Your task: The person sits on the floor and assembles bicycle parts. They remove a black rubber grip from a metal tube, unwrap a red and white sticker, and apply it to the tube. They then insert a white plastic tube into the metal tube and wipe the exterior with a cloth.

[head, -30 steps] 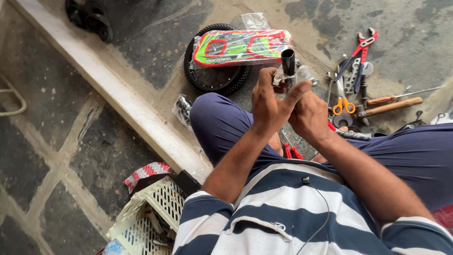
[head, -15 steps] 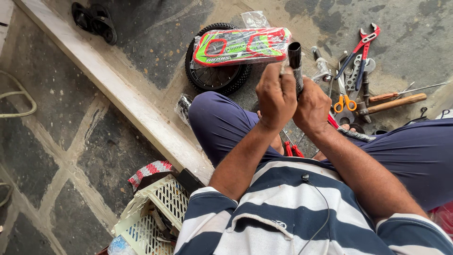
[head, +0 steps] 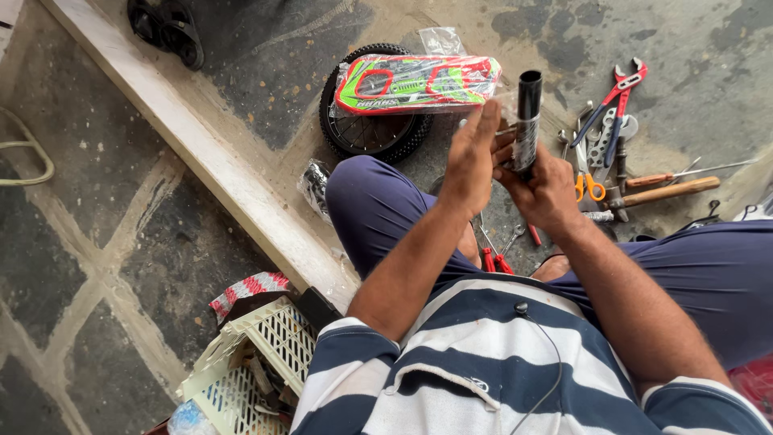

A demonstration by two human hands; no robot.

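Note:
I hold a black metal tube [head: 528,113] upright in front of me, above my knees. My right hand [head: 543,189] is wrapped around its lower part. My left hand [head: 471,161] presses against the tube's left side with flat, extended fingers. Just beyond the tube lies a green and red plastic-wrapped package [head: 417,82] resting on a small black wheel [head: 372,129]. What sits at the tube's lower end is hidden by my hands.
Tools lie on the concrete floor to the right: red pliers [head: 616,97], orange-handled scissors [head: 589,185], a wooden-handled hammer [head: 664,193], wrenches. A raised stone ledge [head: 201,161] runs diagonally at left. A white plastic basket [head: 258,354] sits by my left side. Black sandals [head: 169,28] lie far left.
The tube has risen and now stands more upright. My left hand has flattened against its side, while my right hand keeps its grip lower down.

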